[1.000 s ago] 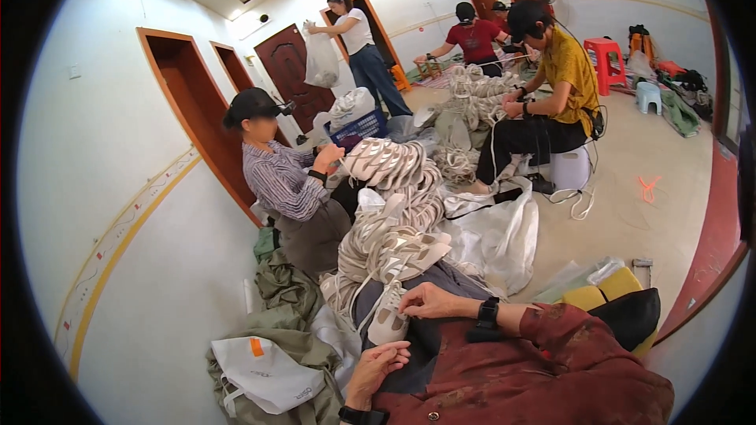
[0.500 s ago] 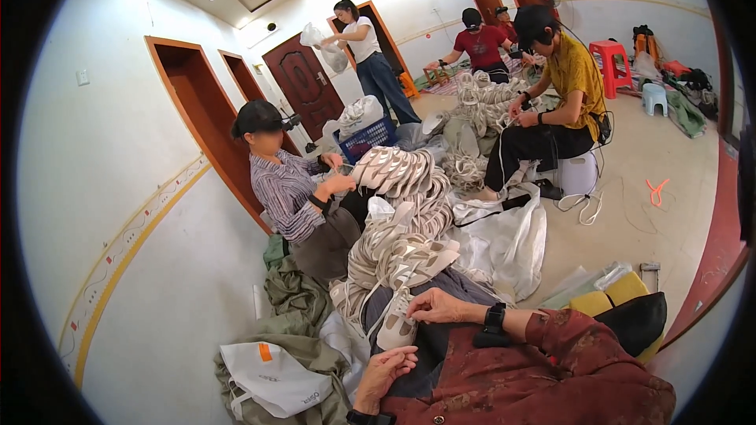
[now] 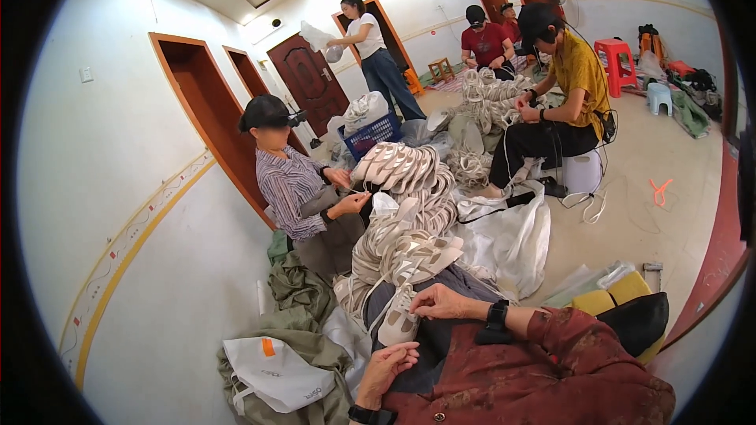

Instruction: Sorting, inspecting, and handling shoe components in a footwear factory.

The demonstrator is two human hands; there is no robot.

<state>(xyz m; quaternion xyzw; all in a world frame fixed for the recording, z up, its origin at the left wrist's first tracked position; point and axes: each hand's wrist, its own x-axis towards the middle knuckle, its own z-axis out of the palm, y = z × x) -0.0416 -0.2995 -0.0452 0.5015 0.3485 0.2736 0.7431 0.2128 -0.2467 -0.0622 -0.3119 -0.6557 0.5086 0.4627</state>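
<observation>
Across my lap lies a beige and white shoe upper (image 3: pixel 396 328) with pale laces, its rounded toe toward me. My right hand (image 3: pixel 441 301) is at its right edge beside the lacing, thumb and fingertips pinched together; what is between them is too small to make out. Below the toe, my left hand (image 3: pixel 390 367) is closed with bent fingers, the fingertips near the upper's tip; anything in them is hidden. A long chain of similar uppers (image 3: pixel 425 256), strung together with laces, runs from my knees away into a heap.
Close on the left, a co-worker in a striped shirt (image 3: pixel 293 189) handles the chained uppers (image 3: pixel 402 165). A white bag (image 3: pixel 279 374) lies on green cloth at lower left. Yellow foam (image 3: pixel 610 295) sits to my right. Farther off are a seated co-worker in yellow (image 3: pixel 579 75) and a blue basket (image 3: pixel 370 135).
My hands stay almost in place by the shoe upper. The striped-shirt co-worker's near hand has moved right and down. The standing person's plastic bag has shifted, and the red-shirted co-worker's arms have drawn in.
</observation>
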